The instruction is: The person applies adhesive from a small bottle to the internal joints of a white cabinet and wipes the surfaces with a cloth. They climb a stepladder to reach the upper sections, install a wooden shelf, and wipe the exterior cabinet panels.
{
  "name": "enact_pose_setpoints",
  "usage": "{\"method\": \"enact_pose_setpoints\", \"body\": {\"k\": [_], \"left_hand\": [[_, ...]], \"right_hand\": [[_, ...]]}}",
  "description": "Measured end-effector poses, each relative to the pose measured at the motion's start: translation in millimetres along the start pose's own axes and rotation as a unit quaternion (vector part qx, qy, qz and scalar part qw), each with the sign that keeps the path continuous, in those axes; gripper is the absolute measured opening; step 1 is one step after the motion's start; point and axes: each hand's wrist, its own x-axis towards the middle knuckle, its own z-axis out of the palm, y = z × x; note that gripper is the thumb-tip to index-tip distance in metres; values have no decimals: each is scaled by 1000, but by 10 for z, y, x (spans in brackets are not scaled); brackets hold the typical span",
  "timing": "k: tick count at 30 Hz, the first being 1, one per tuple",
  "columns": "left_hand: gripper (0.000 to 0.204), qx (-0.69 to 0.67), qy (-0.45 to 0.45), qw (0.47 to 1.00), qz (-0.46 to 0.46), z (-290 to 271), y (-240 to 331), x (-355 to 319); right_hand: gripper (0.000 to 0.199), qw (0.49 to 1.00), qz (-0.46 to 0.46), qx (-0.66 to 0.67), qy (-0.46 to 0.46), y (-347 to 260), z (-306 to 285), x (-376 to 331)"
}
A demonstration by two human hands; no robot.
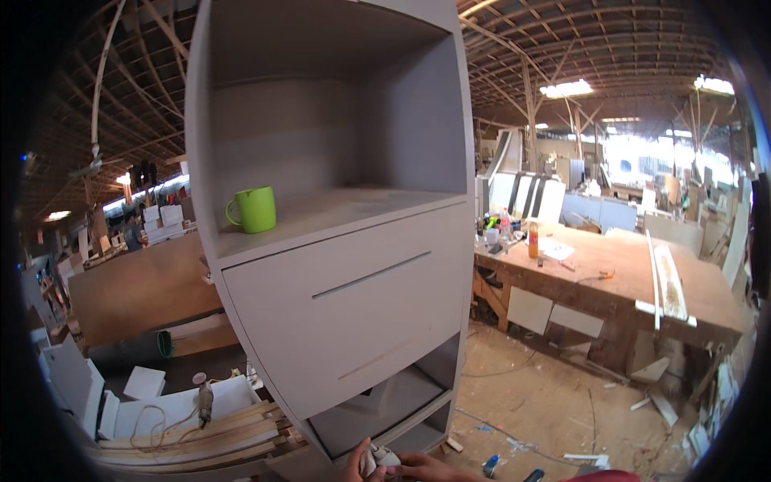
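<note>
At the lower edge, in front of the cabinet's bottom, my left hand and my right hand come together. Between them is a small whitish-grey object, possibly crumpled cloth; its kind is unclear. Fingers of both hands close on it, and the frame's edge cuts off part of each hand. Before me stands a tall grey cabinet with an open upper compartment, a flat front panel with a long slot, and open spaces below. A green mug rests upright on the upper shelf, its handle to the left.
On the right, a large wooden workbench carries an orange bottle and long strips. Offcuts and a cable lie on the dusty floor. To the left, a corded power tool sits by stacked boards.
</note>
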Motion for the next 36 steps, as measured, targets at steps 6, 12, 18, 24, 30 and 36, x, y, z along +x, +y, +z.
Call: {"method": "enact_pose_setpoints", "body": {"k": [6,12,18,24,30,36], "left_hand": [[68,-38,-1,999,-38,-225,199,160],[60,-45,80,994,-65,-140,184,83],[51,-33,150,987,-38,344,22,246],[61,-18,151,988,-15,816,57,475],[96,-152,126,980,28,1090,-83,551],[81,38,-21,999,-20,800,-876,396]], "right_hand": [[47,984,-61,-131,-107,297,-350,502],[31,979,-97,-112,-142,619,-492,864],[27,990,-72,-38,-113,328,-714,752],[23,993,-57,79,-63,297,-1367,683],[30,996,11,89,-3,380,-1665,542],[41,994,74,60,57,718,-1467,373]]}}
